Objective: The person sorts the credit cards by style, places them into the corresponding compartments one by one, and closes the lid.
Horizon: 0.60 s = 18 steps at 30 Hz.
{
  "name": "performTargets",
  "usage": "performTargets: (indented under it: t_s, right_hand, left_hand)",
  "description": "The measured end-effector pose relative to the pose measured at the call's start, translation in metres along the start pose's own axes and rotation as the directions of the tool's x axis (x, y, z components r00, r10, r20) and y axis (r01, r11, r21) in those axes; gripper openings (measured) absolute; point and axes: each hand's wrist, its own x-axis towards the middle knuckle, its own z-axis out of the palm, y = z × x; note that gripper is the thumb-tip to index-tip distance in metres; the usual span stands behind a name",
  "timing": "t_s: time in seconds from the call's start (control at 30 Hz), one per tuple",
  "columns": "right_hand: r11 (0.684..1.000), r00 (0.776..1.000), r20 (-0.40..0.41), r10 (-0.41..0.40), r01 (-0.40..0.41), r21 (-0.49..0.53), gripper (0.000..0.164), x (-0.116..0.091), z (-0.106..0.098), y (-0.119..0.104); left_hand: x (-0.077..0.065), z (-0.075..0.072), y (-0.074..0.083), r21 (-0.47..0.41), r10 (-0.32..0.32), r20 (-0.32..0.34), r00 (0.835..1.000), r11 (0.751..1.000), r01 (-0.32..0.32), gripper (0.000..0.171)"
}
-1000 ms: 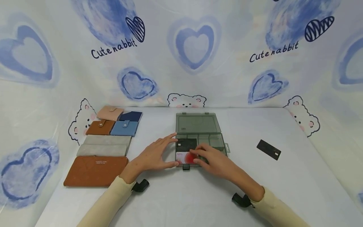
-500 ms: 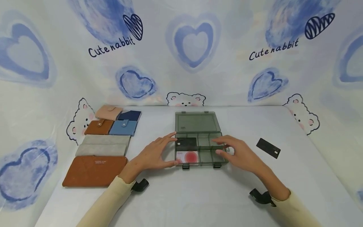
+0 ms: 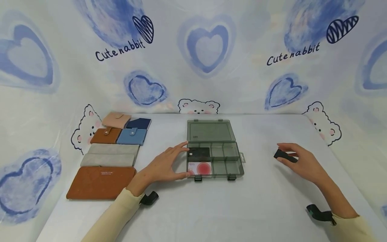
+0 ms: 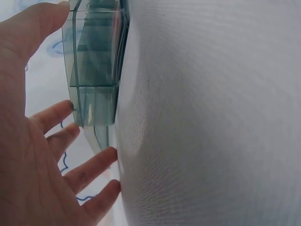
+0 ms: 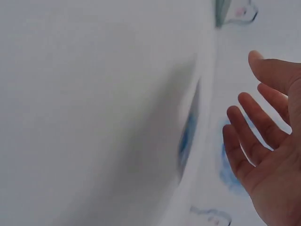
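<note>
A green see-through compartment box (image 3: 228, 168) stands with its lid (image 3: 210, 130) laid back. A black card (image 3: 199, 154) lies over its back left compartments, and a white card with a red circle (image 3: 203, 168) over the front left ones. My left hand (image 3: 160, 166) spreads along the box's left side; in the left wrist view, thumb and one fingertip touch its wall. At the right, my right hand (image 3: 303, 164) hovers over another black card (image 3: 281, 154), partly hiding it. In the right wrist view its loosely bent fingers (image 5: 254, 132) stay apart from the card, a thin sliver (image 5: 189, 134).
Wallets and card holders lie at the left: a large brown wallet (image 3: 101, 183), a grey one (image 3: 111, 154), a small brown one (image 3: 105, 135), a light blue one (image 3: 132, 136), a navy one (image 3: 139, 123) and a pink one (image 3: 116, 120). A patterned cloth hangs behind the table.
My right hand has left the white card in the box and moved right, over the loose black card. My left hand has stayed at the box's left side.
</note>
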Motion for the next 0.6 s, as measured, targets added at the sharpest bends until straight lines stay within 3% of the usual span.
performTargets:
  t_s: [0.23, 0.43, 0.6]
  right_hand:
    - [0.992, 0.993, 0.051, 0.104, -0.100, -0.074, 0.060, -0.021, -0.016, 0.034]
    - [0.984, 0.980, 0.126, 0.154, -0.140, -0.113, 0.072, -0.026, -0.019, 0.043]
    - [0.977, 0.969, 0.164, 0.183, -0.161, -0.137, 0.072, -0.023, -0.018, 0.046]
  left_hand:
    - [0.000, -0.001, 0.001, 0.005, 0.006, -0.004, 1.000, 1.000, -0.006, 0.095]
    - [0.000, -0.001, 0.001, -0.003, 0.005, 0.000, 1.000, 1.000, -0.005, 0.095]
    - [0.000, -0.001, 0.001, -0.001, -0.003, 0.004, 1.000, 1.000, 0.003, 0.094]
